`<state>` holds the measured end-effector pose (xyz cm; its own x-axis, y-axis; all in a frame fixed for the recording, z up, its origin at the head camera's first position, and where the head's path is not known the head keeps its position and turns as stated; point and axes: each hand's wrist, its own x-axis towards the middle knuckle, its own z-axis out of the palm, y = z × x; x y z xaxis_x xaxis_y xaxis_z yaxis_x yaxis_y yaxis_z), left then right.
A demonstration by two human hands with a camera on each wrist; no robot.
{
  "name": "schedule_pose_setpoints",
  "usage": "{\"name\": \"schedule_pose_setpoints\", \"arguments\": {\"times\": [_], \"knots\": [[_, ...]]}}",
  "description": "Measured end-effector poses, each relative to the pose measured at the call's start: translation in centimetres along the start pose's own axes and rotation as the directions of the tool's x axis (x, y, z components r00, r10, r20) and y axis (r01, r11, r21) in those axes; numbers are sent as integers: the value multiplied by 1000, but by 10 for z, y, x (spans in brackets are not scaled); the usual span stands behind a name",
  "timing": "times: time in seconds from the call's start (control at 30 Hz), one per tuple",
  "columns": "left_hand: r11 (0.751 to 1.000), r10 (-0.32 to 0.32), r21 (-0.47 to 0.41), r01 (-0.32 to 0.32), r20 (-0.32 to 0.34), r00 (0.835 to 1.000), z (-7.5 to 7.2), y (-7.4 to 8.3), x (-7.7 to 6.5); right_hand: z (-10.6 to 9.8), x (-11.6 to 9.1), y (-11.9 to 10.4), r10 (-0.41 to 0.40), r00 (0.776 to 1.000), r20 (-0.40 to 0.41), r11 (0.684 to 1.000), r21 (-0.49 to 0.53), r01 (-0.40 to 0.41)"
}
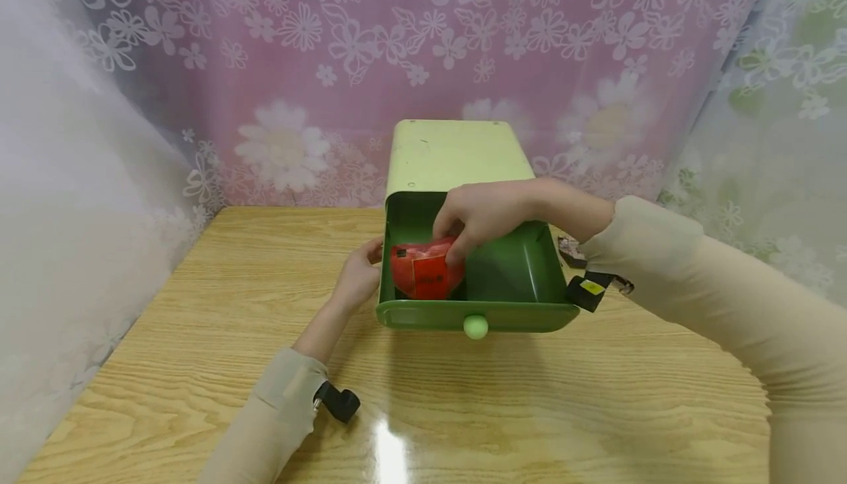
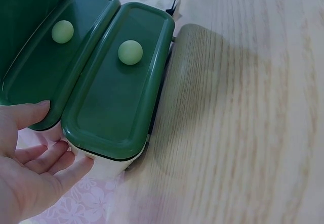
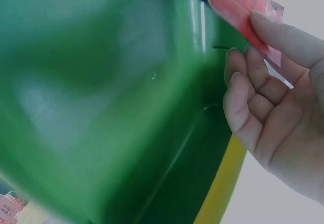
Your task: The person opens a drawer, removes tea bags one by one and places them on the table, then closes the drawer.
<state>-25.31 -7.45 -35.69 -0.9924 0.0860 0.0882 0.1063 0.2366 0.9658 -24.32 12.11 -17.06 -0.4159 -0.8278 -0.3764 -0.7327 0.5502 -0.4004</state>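
My right hand (image 1: 486, 212) reaches down into a pulled-out green drawer (image 1: 509, 271) and pinches the top edge of a red packet (image 1: 430, 274). The packet is at the drawer's left end. In the right wrist view, thumb and fingers hold the edge of the red packet (image 3: 238, 4), its far part cut off by the frame. My left hand (image 1: 357, 278) is at the left side of the pale yellow cabinet (image 1: 456, 153). The left wrist view shows the left hand (image 2: 35, 168) with extended fingers touching the cabinet's side and its thumb against a lower drawer front (image 2: 35, 77).
The cabinet stands on a wood-grain table (image 1: 265, 396). The open drawer has a light green knob (image 1: 476, 326). Another drawer front (image 2: 119, 82) is in the left wrist view. A small packet (image 1: 571, 251) lies right of the cabinet. A pink floral curtain (image 1: 423, 43) hangs behind.
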Motion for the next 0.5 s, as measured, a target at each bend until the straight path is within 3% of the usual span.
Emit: {"name": "schedule_pose_setpoints", "arguments": {"times": [0.23, 0.5], "knots": [[1000, 9, -13, -9, -9, 1000, 1, 0, 0, -2, -24, 6, 12, 982, -190, 1000, 19, -9], [1000, 2, -20, -2, 5, 1000, 1, 0, -2, 2, -58, 14, 50, 920, -389, 985, 171, 19]]}}
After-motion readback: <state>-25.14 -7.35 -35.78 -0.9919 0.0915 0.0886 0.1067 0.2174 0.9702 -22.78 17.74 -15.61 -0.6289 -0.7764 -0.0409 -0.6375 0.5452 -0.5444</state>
